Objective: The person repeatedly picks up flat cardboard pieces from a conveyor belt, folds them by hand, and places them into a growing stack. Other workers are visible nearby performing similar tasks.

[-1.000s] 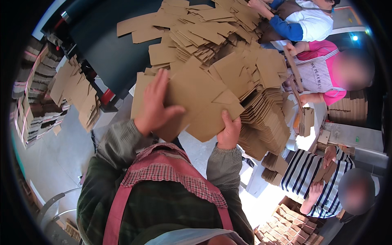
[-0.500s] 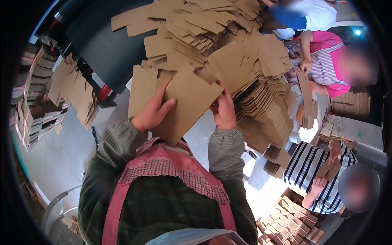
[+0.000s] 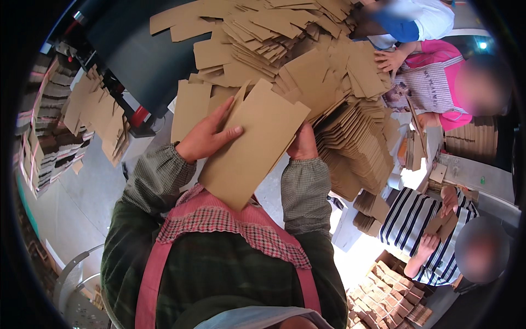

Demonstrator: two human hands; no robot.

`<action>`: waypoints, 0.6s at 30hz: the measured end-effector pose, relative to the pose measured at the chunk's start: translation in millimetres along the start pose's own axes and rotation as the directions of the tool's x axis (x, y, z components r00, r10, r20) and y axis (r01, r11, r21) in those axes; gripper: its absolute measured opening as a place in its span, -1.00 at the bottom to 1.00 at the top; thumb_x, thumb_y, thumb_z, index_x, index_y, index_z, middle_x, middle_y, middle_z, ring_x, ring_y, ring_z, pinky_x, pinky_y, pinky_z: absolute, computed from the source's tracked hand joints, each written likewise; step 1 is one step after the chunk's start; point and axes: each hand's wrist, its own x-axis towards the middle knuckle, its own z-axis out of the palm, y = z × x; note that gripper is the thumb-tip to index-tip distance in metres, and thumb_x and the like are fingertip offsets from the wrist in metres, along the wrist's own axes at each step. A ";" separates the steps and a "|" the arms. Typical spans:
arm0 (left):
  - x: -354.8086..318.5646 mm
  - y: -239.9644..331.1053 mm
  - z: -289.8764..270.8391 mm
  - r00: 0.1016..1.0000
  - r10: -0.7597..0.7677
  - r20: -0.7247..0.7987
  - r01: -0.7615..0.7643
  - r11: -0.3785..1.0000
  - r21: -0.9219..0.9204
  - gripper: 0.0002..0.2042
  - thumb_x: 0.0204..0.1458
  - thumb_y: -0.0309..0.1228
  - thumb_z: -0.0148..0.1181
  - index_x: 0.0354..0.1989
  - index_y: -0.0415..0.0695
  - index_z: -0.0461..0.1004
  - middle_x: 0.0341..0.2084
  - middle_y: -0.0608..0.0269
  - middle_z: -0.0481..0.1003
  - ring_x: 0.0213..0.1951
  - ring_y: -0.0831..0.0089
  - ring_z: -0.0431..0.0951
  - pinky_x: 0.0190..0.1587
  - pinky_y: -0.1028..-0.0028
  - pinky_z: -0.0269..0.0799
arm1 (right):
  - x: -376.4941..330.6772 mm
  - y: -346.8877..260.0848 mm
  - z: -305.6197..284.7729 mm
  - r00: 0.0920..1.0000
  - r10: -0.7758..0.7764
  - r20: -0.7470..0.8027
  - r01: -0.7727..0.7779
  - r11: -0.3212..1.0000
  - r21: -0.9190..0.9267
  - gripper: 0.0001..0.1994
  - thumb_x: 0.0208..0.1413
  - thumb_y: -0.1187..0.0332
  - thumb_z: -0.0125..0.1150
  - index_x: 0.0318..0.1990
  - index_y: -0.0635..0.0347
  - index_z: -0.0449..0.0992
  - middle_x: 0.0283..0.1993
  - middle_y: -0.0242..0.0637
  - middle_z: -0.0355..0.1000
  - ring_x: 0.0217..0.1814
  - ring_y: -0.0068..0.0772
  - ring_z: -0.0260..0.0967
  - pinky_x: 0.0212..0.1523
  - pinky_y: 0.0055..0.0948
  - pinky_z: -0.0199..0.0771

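View: head camera, looking down over the person's chest.
Held thing: a flat cardboard sheet (image 3: 252,145) at the centre of the frame, just above the pink apron (image 3: 219,219).
Long axis: it runs from the lower left, near the apron, to the upper right, where its far end meets the cardboard pile (image 3: 307,60); the broad face is turned toward the camera.
Left hand (image 3: 205,137): lies on the sheet's upper left edge, fingers spread flat over the face and the thumb out along it, gripping that side.
Right hand (image 3: 303,145): closed on the sheet's right edge, fingers curled behind it, mostly hidden.
Change: half a second ago the sheet sat higher and partly among the pile; now it is lower and nearer the chest, with more of its face showing.
Forearms: both rise from the lower middle in green checked sleeves, bent upward.
Surroundings: two other people at the right edge, also handling cardboard pieces.
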 end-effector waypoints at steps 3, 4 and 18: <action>-13.0 3.4 9.0 0.999 -0.046 -0.011 0.043 0.981 -0.191 -0.22 0.12 -0.20 0.23 0.41 -0.21 -0.08 0.29 0.05 0.18 0.27 0.26 0.25 0.27 0.32 0.18 | 0.9 -0.7 8.4 0.999 0.052 -0.004 -0.052 0.998 0.023 -0.60 0.33 0.15 -0.10 0.16 0.21 0.38 0.10 -0.27 0.43 0.13 -0.33 0.36 0.17 -0.30 0.34; -6.4 7.1 7.0 1.000 0.001 -0.027 -0.008 0.971 -0.241 -0.24 0.12 -0.21 0.23 0.40 -0.21 -0.04 0.27 0.06 0.21 0.24 0.27 0.30 0.25 0.32 0.22 | 11.5 11.2 5.3 0.999 -0.021 0.027 0.018 0.995 0.095 -0.54 0.36 0.07 -0.15 0.25 0.17 0.30 0.23 -0.25 0.33 0.26 -0.31 0.25 0.27 -0.30 0.24; 75.7 0.3 -58.4 0.776 -0.138 -0.616 -0.342 0.729 -0.593 -0.71 0.27 -0.24 0.02 0.04 -0.15 0.38 -0.29 0.27 0.52 -0.31 0.50 0.55 -0.22 0.49 0.51 | 215.0 -215.0 -13.1 0.857 -0.467 -0.217 0.505 0.843 0.183 -0.66 0.24 0.43 0.05 0.15 0.18 0.24 0.06 -0.24 0.39 0.02 -0.23 0.42 -0.11 -0.19 0.55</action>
